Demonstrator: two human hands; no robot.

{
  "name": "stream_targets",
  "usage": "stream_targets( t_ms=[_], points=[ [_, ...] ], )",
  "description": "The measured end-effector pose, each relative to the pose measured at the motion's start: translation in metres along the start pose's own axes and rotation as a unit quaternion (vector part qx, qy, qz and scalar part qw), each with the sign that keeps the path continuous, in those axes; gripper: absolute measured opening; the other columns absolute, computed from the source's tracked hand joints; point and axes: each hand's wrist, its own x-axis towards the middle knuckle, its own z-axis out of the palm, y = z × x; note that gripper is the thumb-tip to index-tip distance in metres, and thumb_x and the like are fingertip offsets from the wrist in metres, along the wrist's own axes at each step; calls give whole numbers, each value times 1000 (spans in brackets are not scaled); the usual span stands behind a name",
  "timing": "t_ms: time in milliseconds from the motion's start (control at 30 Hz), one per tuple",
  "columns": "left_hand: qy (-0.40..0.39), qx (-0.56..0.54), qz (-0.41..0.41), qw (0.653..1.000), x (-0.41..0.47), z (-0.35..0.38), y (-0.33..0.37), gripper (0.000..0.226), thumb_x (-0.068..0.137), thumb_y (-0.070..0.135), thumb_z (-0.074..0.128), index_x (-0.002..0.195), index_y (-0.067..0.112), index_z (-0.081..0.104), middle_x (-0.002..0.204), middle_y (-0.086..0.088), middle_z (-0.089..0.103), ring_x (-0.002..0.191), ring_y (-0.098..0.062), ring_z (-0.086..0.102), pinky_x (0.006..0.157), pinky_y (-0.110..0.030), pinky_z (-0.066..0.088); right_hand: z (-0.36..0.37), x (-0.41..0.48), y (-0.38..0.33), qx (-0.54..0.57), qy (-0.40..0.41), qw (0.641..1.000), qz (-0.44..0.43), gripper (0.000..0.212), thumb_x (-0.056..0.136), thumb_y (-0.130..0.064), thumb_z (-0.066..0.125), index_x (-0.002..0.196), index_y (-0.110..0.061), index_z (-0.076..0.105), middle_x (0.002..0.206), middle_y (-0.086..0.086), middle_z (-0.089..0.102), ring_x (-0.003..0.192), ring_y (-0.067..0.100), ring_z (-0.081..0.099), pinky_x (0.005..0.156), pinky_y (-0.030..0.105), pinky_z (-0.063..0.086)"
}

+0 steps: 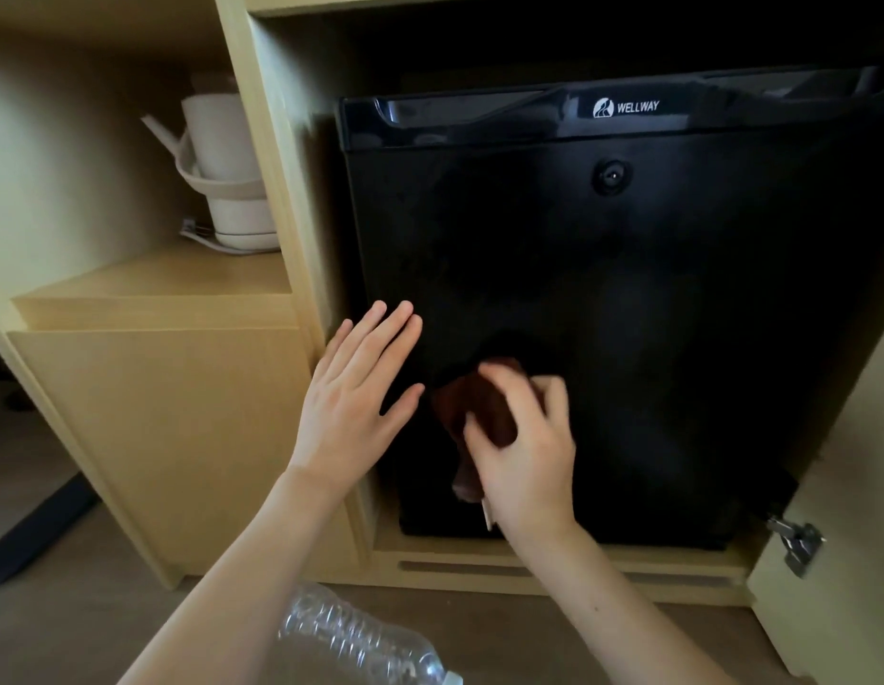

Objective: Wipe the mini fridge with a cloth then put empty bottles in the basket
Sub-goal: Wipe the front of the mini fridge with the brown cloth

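Note:
The black mini fridge (628,289) stands shut inside a light wooden cabinet, with a Wellway logo on its top strip. My right hand (524,452) grips a dark brown cloth (484,412) and presses it against the lower left of the fridge door. My left hand (353,398) lies flat with fingers spread on the door's left edge, holding nothing. A clear empty plastic bottle (361,640) lies on the floor at the bottom of the view, partly behind my left forearm. No basket is in view.
A white kettle (227,180) on its base sits on the wooden shelf (158,284) to the left. The cabinet door (835,511) stands open at the right with a metal hinge (796,541). Wood floor runs below.

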Motion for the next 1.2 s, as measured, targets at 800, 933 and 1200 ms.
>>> stream_targets(
  t_ms=[800, 933, 1200],
  points=[
    [17, -24, -42, 999, -4, -6, -7, 57, 90, 4, 69, 143, 6, 50, 154, -4, 41, 145, -17, 36, 118, -25, 29, 28, -23, 8, -8, -3, 1000, 4, 48, 85, -21, 75, 128, -31, 56, 118, -4, 42, 96, 13, 58, 80, 31, 60],
    [1, -27, -66, 997, -6, -6, -2, 62, 89, 11, 72, 145, 8, 48, 155, -3, 39, 147, -16, 32, 119, -23, 26, 24, -42, 26, -27, 1, 999, 19, 48, 81, -16, 78, 124, -29, 61, 113, -1, 46, 91, 12, 56, 76, 29, 59],
    [3, -23, -105, 994, -5, -2, 5, 68, 85, 19, 76, 146, 11, 46, 156, 0, 37, 147, -12, 29, 118, -15, 20, -14, 0, 21, 28, 96, 995, 28, 47, 81, -13, 77, 126, -20, 62, 117, 0, 46, 104, 7, 54, 90, 7, 45]
  ],
)
